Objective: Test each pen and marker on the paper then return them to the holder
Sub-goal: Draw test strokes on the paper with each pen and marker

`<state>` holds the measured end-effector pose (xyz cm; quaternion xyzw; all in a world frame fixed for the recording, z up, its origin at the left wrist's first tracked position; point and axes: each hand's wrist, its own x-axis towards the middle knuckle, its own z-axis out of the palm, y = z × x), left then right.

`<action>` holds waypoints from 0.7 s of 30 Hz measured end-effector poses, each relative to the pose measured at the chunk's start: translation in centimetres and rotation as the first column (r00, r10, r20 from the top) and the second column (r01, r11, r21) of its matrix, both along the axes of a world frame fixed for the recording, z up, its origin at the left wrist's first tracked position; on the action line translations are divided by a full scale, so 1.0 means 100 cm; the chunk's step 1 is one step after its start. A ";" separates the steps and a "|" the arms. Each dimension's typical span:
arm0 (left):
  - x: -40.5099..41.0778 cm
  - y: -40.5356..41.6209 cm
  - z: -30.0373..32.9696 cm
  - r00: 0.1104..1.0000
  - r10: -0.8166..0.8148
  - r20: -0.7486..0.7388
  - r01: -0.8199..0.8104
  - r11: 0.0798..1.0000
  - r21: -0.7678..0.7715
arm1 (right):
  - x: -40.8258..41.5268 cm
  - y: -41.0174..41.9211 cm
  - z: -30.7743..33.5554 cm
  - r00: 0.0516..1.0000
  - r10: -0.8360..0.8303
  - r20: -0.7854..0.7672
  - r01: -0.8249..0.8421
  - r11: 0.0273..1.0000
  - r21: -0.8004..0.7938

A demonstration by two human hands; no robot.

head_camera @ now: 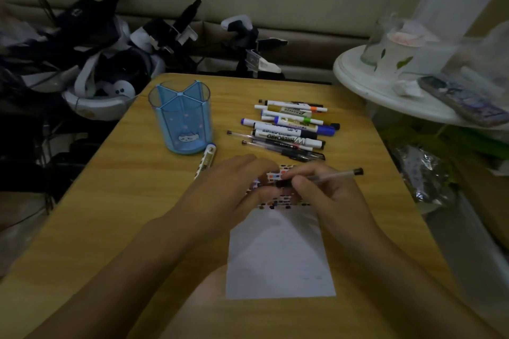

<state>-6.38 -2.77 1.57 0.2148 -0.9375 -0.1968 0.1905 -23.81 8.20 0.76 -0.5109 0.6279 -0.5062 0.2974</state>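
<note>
Pen (327,175), clear barrel with a dark end cap, is pinched in the right hand (327,195); its fingers (301,173) curl round the barrel near the tip end, and the back end sticks out toward the right edge of the tabletop (124,201). Left hand (234,181) meets it at the tip, fingers bent in; looks like it is pulling or seating the cap, but blur hides whether it grips anything, cannot tell. Both hands hover over the far end of the paper (281,256), which lies near the front edge, right of centre. Far end of the sheet carries rows of short coloured test marks, so that is where testing happens; the lower part is blank. Pile of pens and markers (292,129) lies just beyond the paper toward the far right corner, laid roughly parallel, within easy reach of the right hand, likely the untested queue. Holder (181,118), blue see-through cup with dividers, stands upright toward the far left and seems to hold nothing yet, so returns are mostly still to do. One marker (206,159) lies apart, just beside the holder's base, part hidden by the left hand. Judged stage: early, uncapping before a stroke.
</note>
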 end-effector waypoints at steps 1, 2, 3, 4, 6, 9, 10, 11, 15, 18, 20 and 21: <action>-0.002 0.002 0.000 1.000 -0.020 -0.004 0.020 1.000 -0.007 | 0.002 0.000 0.002 0.998 0.007 0.055 -0.007 1.000 0.001; -0.003 0.004 0.000 0.999 -0.033 0.000 0.033 0.999 -0.004 | 0.003 0.000 0.003 0.996 0.014 0.092 -0.014 1.000 0.001; -0.005 0.006 0.001 0.999 -0.031 0.018 0.031 0.999 0.018 | 0.004 0.000 0.003 0.993 0.020 0.119 -0.021 1.000 0.005; -0.006 0.008 0.001 0.999 -0.017 0.045 0.014 0.998 0.061 | 0.005 0.000 0.003 0.990 0.030 0.138 -0.031 0.999 0.009; -0.009 0.008 -0.001 0.992 0.008 0.123 -0.023 0.993 0.120 | 0.007 0.000 0.003 0.987 0.020 0.162 -0.021 1.000 0.006; -0.009 0.009 -0.002 0.990 -0.015 0.139 0.003 0.996 0.089 | 0.007 -0.001 0.003 0.984 -0.052 0.168 0.056 0.998 -0.018; -0.008 0.011 -0.001 0.992 -0.029 0.120 0.018 0.995 0.097 | 0.008 -0.001 0.003 0.984 -0.059 0.168 0.063 0.998 -0.019; -0.006 0.012 0.000 0.993 -0.043 0.109 0.030 0.993 0.112 | 0.008 0.000 0.003 0.983 -0.061 0.173 0.064 0.998 -0.013; -0.010 0.020 0.003 0.981 -0.062 0.186 0.045 0.995 0.089 | 0.007 0.001 0.002 0.986 -0.055 0.159 0.052 0.998 0.022; -0.010 0.014 0.003 0.971 -0.028 0.237 0.021 0.999 0.031 | 0.009 0.000 0.000 0.995 0.004 0.101 -0.009 0.999 0.048; -0.008 0.011 0.002 0.977 -0.027 0.212 0.018 0.999 0.043 | 0.010 0.000 0.000 0.995 0.056 0.079 -0.061 0.996 0.061; -0.008 0.011 0.001 0.977 -0.036 0.210 0.026 0.998 0.050 | 0.010 0.000 0.000 0.994 0.072 0.081 -0.077 0.995 0.063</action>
